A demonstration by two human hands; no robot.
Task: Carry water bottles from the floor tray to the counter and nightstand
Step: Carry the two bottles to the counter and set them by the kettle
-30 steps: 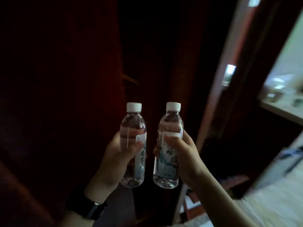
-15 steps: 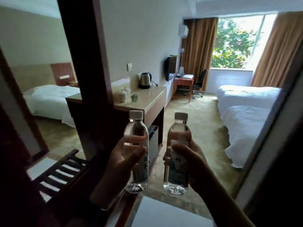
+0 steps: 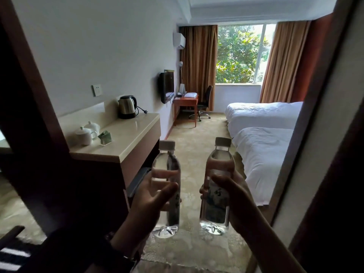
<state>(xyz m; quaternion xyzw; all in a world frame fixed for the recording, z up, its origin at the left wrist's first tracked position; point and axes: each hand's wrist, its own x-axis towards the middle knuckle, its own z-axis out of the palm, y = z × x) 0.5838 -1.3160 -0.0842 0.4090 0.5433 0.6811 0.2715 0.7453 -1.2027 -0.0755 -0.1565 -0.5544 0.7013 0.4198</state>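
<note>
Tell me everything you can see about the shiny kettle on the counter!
The kettle looks like shiny brushed metal with a black lid, a black handle on its right side and a black base. It stands upright at the far end of the pale counter, close to the wall. A black cord trails from it along the countertop. Nothing else touches it. The white lidded cups sit apart, nearer the camera.

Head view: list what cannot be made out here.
- Nightstand: not visible; the dark door frame cuts off the room's right side.
- Floor tray: out of frame.
- Bottle labels: left bottle and right bottle print partly covered by left hand and right hand, dim.
</note>
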